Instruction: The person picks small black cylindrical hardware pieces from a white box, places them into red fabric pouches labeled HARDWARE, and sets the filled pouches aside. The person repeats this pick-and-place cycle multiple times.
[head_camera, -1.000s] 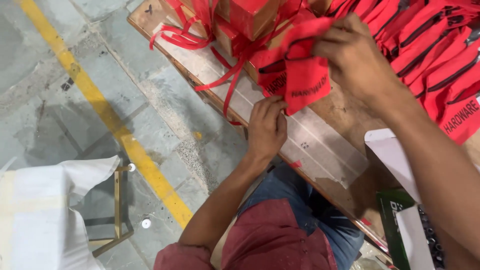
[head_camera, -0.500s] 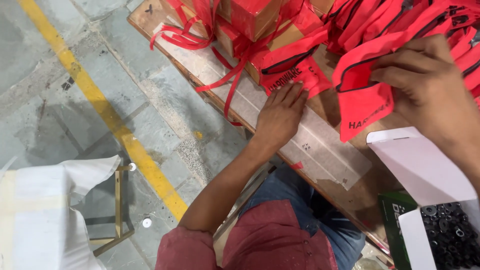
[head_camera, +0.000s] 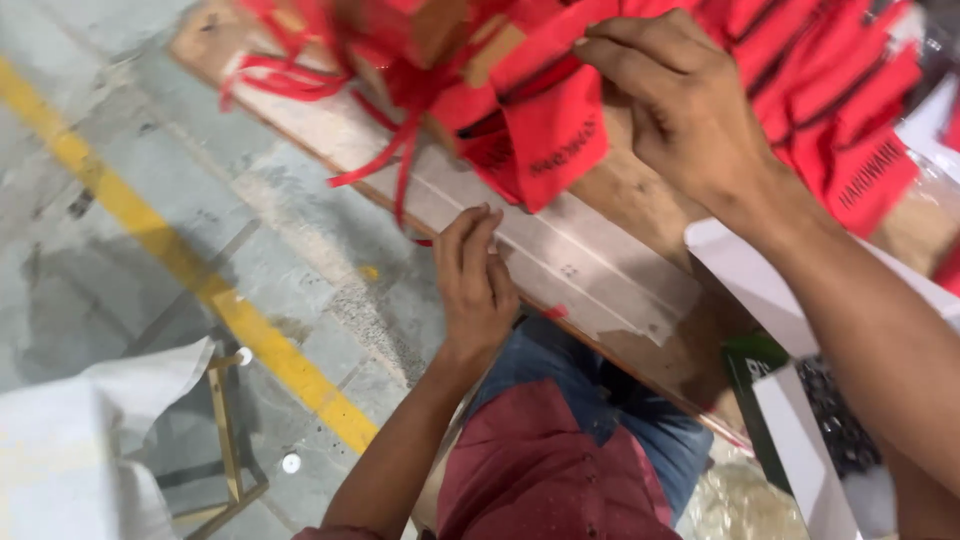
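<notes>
Mostly pouch handling at the bench edge

Right hand (head_camera: 690, 110) is up at the far side, fingers pinched together on the top edge of a red fabric pouch (head_camera: 545, 135), which hangs down from the grip so its printed face shows. Looks like it is held by the rim so it can be lifted clear of the pile. Thumb is hidden behind the fabric, so the exact pinch is a judgement.

Left hand (head_camera: 478, 285) is nearer, fingers straight and together, empty, resting on the near edge of the wooden bench (head_camera: 620, 270) on a pale strip of its top. Probably steadying there; it grips nothing.

Just left of the held pouch, a heap of red pouches with loose red drawstrings (head_camera: 395, 150) trails over the bench edge. More red pouches (head_camera: 850, 130) lie flat to the far right, blurred.

Near right, under the right forearm, a white carton flap (head_camera: 740, 280) and an open box of small dark parts (head_camera: 835, 420); too blurred to tell what kind.

Below the bench: grey concrete floor with a yellow painted line (head_camera: 180, 265), a white sack (head_camera: 70, 450) near left, beside it a thin metal frame (head_camera: 225, 440).
</notes>
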